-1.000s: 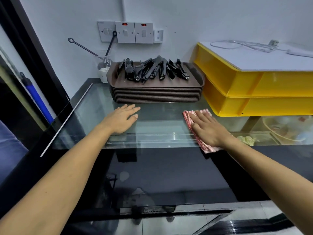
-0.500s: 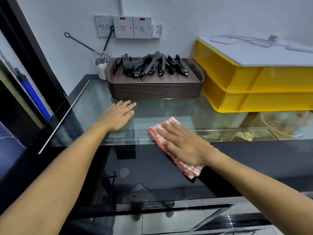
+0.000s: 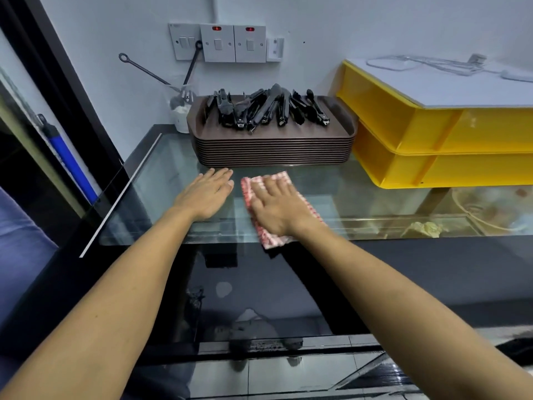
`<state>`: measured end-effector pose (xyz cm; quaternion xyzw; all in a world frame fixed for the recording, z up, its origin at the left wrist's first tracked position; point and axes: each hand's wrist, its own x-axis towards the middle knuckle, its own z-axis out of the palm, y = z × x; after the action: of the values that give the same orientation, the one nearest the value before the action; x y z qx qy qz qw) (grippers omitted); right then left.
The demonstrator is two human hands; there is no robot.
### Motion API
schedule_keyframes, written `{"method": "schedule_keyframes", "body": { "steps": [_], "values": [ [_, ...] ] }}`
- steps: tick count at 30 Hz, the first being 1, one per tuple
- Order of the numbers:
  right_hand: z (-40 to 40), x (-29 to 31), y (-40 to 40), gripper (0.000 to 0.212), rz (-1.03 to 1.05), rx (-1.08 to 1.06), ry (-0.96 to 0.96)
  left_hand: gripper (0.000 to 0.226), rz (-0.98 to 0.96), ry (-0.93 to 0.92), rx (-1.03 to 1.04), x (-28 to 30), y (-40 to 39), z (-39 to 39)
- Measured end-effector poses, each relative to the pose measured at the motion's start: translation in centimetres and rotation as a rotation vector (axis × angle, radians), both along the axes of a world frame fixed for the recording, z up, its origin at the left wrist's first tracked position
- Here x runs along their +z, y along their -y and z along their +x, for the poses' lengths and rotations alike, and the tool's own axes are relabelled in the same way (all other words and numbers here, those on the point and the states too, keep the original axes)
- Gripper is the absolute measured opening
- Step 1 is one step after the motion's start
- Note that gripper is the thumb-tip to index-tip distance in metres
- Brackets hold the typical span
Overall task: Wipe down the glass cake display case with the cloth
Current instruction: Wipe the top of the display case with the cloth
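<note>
The red-and-white checked cloth (image 3: 275, 210) lay flat on the clear glass top of the cake display case (image 3: 161, 192), near its front edge and just in front of the stack of brown plastic trays (image 3: 274, 150). The right hand (image 3: 278, 207) pressed down on it, its grip spread with fingers straight and flat across the cloth, nothing pinched. Just beside it, the left hand (image 3: 206, 196) rested palm-down on the bare glass, fingers straight and together, its grip likewise flat and holding nothing; its fingertips lay close to the cloth's left edge. Black tongs (image 3: 268, 109) were heaped on the top tray. To the right stood two stacked yellow plastic crates (image 3: 432, 145) with a white board on top. White wall switches (image 3: 230, 43) sat on the wall behind, above a small white cup (image 3: 181, 116) holding long black utensils
</note>
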<state>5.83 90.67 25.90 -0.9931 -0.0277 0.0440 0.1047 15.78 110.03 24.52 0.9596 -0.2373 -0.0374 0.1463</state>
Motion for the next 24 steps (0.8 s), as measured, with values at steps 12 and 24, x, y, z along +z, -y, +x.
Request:
{"method": "schedule_keyframes", "body": {
  "steps": [12,24],
  "values": [
    [-7.2,-0.9,14.8,0.088,-0.107,-0.093,0.046,0.059,0.041,0.026,0.012,-0.2,0.3,0.0],
    [-3.8,-0.3,-0.4,0.06,-0.012,0.096,0.047,0.056,-0.05,-0.016,0.025,0.1,0.0,0.2]
  ]
}}
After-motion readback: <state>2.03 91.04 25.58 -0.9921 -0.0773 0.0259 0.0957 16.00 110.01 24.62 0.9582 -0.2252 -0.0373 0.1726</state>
